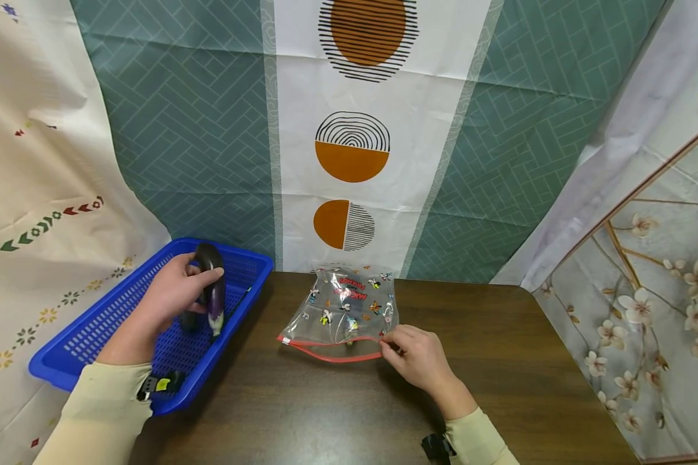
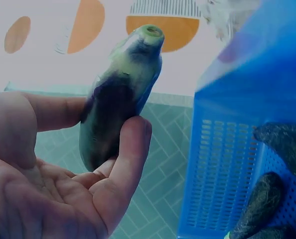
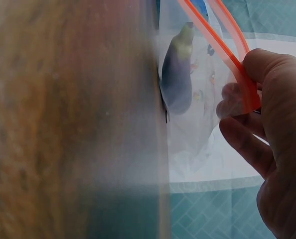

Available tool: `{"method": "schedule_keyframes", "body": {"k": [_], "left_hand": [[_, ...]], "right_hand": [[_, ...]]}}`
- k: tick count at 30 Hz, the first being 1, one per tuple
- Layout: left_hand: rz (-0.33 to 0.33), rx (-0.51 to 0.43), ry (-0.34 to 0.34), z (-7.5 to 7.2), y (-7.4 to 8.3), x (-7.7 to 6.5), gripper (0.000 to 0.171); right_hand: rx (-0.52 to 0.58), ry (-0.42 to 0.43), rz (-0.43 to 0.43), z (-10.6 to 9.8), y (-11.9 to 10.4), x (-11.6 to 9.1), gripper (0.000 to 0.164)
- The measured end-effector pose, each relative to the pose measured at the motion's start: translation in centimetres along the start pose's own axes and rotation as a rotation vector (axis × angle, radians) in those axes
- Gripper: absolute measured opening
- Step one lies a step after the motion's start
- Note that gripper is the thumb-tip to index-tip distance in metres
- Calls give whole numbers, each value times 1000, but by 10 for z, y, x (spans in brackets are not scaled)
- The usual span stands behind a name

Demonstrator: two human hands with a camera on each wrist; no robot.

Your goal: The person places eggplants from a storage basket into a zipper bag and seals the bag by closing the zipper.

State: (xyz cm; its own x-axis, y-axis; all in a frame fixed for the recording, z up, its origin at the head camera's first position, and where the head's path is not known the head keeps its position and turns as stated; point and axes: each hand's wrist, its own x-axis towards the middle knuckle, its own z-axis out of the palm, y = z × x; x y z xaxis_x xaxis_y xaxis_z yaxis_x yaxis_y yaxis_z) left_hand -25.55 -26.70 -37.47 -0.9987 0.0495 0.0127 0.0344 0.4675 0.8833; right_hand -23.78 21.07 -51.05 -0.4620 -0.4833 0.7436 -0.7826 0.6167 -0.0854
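My left hand (image 1: 177, 289) grips a dark purple eggplant (image 1: 212, 278) above the blue plastic basket (image 1: 256, 256). In the left wrist view, thumb and fingers hold the eggplant (image 2: 113, 107) round its body, its pale green stem end pointing up. With thumb and fingertips my right hand (image 1: 420, 358) pinches the right corner of a clear zip bag (image 1: 340, 303) with cartoon prints. Its red zip edge (image 1: 343, 359) gapes towards me. Through the bag's plastic in the right wrist view shows another eggplant (image 3: 178, 72), its stem end towards the bag's mouth.
Several dark, rough-skinned vegetables (image 2: 262, 201) lie in the basket. The basket stands at the left of the brown wooden table (image 1: 483, 336). A patterned cloth (image 1: 349, 187) hangs behind, and a floral cloth (image 1: 634, 310) is at the right.
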Motion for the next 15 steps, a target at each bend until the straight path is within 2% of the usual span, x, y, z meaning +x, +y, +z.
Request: {"method": "schedule_keyframes", "body": {"k": [3, 15], "left_hand": [[9, -21, -7, 3, 4, -2, 79], [30, -97, -43, 21, 16, -9, 87]], "right_hand": [[-10, -8, 9, 0, 0, 0, 16], [-10, -8, 10, -1, -2, 1, 16]]}}
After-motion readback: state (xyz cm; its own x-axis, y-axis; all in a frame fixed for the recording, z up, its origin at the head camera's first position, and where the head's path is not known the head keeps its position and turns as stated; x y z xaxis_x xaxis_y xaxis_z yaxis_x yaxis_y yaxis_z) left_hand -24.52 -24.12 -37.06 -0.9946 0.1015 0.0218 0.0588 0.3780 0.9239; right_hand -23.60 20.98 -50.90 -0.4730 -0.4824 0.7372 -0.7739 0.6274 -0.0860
